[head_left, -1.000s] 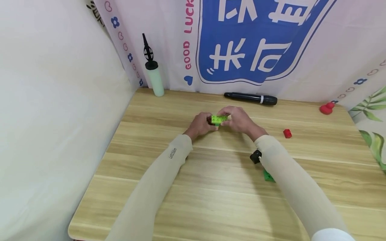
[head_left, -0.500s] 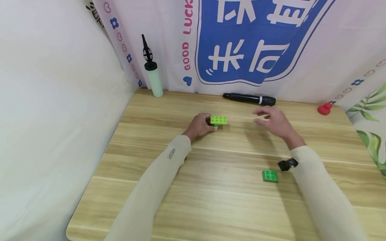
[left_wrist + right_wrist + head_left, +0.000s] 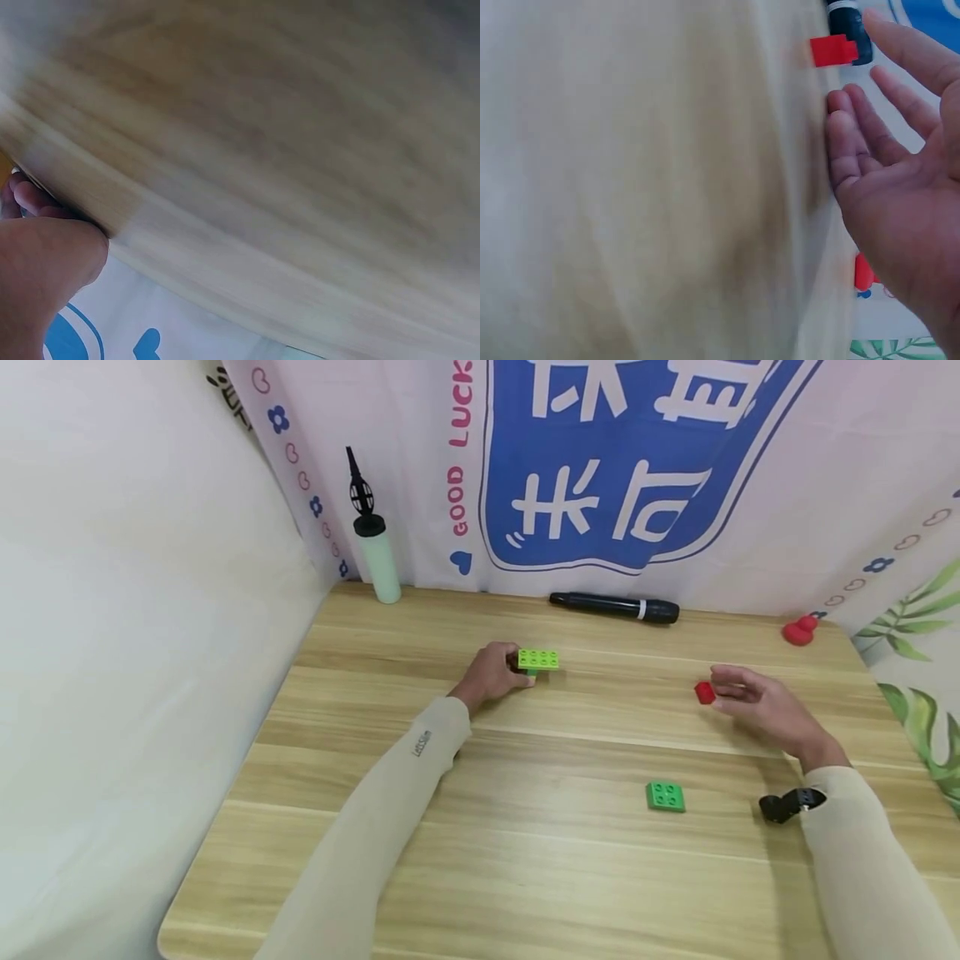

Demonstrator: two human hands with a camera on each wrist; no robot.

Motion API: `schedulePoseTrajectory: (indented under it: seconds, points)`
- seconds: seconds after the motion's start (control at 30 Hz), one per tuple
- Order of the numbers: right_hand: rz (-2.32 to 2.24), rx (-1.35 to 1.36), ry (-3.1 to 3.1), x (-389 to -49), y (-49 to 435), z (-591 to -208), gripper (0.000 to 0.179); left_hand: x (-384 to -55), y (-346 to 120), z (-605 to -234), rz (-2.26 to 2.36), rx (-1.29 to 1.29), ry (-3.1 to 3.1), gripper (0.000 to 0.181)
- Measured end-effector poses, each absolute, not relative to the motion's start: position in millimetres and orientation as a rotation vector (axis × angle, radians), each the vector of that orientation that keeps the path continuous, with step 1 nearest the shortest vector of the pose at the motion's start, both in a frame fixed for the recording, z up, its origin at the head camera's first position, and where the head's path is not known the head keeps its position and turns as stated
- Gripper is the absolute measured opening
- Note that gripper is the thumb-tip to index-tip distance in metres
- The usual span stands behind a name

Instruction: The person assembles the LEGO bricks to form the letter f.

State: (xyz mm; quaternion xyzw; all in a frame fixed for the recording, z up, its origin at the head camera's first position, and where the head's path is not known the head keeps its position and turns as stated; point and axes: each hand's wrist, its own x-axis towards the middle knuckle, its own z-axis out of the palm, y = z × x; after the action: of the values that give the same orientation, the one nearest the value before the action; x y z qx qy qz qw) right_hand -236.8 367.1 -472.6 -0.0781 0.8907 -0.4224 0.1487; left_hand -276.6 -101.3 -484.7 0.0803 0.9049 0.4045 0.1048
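My left hand (image 3: pixel 489 673) grips a small stack of toy building bricks near the middle of the table. Its top is a lime green eight-stud brick (image 3: pixel 538 659), with a darker green piece (image 3: pixel 532 672) showing under it; the fingers hide the rest. In the left wrist view only part of that hand (image 3: pixel 45 255) appears, and the bricks are out of sight. To the right, my right hand (image 3: pixel 768 706) has its fingers spread around the near side of a small red brick (image 3: pixel 704 693). The right wrist view shows a gap between those fingertips and the red brick (image 3: pixel 832 51).
A flat green four-stud brick (image 3: pixel 666 797) lies nearer the front. Along the back are a pale green hand pump (image 3: pixel 380 564), a black microphone (image 3: pixel 613 607) and a red gourd-shaped object (image 3: pixel 800 630). A printed cloth (image 3: pixel 600 547) hangs behind the wooden table (image 3: pixel 465 852).
My right hand has let go of the lime brick and moved right to the red brick. The left hand keeps its grip on the stack. The flat green brick has come into full view.
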Motion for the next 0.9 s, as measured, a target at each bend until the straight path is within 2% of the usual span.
schedulePoseTrajectory:
  seconds: [0.57,0.9]
  points:
    - [-1.112,-0.256,2.658,-242,357,-483,0.052,-279,-99,-488,1.193,0.229,2.658,0.036]
    - [-1.127,-0.228,2.665,-243,353,-483,0.052,-278,-109,-484,1.351,0.282,2.510,0.064]
